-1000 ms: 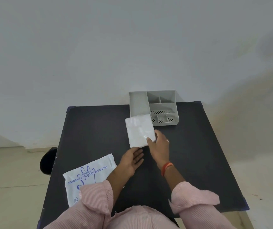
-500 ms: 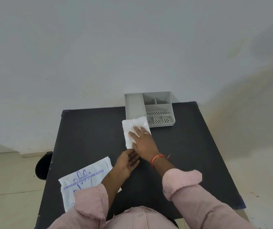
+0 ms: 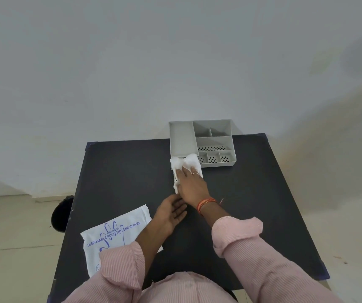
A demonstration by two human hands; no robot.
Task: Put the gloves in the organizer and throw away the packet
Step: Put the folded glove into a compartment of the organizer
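Gloves, a folded white stack of thin translucent plastic, lie in the head view on the black tabletop with their far edge lapping over the near wall of the grey plastic compartmented organizer, at its long left compartment; I judge the step in hand is sliding them up and in. My right hand presses flat on the stack, fingers spread and not curled round anything, wrist low, forearm reaching forward from a rolled pink striped sleeve; my left hand rests empty and relaxed, palm turned inward, just behind the stack's near end. To do this well I would lift the leading edge clear of the wall rather than shove, since the film looks limp and apt to bunch; the left hand could steady the trailing end; keep the stack square to the long compartment. White printed glove packet lies near the table's left front edge, partly under my left sleeve, not yet discarded.
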